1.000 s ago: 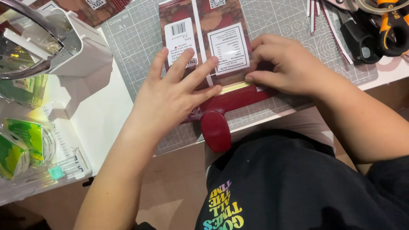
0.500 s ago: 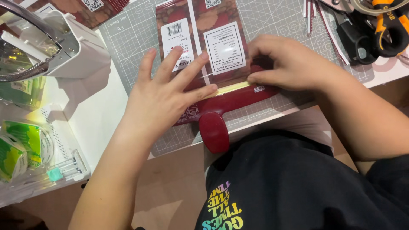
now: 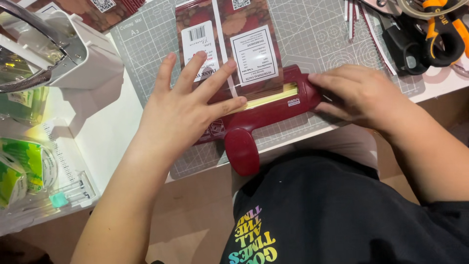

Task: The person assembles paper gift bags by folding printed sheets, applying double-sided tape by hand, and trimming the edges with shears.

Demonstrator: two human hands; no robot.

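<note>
A dark red bag-sealing tool [image 3: 266, 111] with a stubby handle [image 3: 242, 151] lies across a grey-green cutting mat [image 3: 317, 36]. A brown-red printed pouch [image 3: 229, 46] with white labels lies flat with its lower edge in the tool's yellow slot. My left hand [image 3: 183, 110] rests open, fingers spread, pressing on the pouch and the tool's left part. My right hand [image 3: 359, 93] touches the tool's right end with its fingertips.
A white machine [image 3: 73, 54] with a shiny roll stands at the left. Clear packets with green contents [image 3: 24, 166] lie at the lower left. Black and orange tools [image 3: 430, 34] and thin red strips [image 3: 361, 22] lie at the top right. More pouches [image 3: 97, 10] lie at the top left.
My right hand has slid rightward from the pouch's lower edge to the tool's right end. The yellow slot now shows. My left hand stays pressed on the pouch.
</note>
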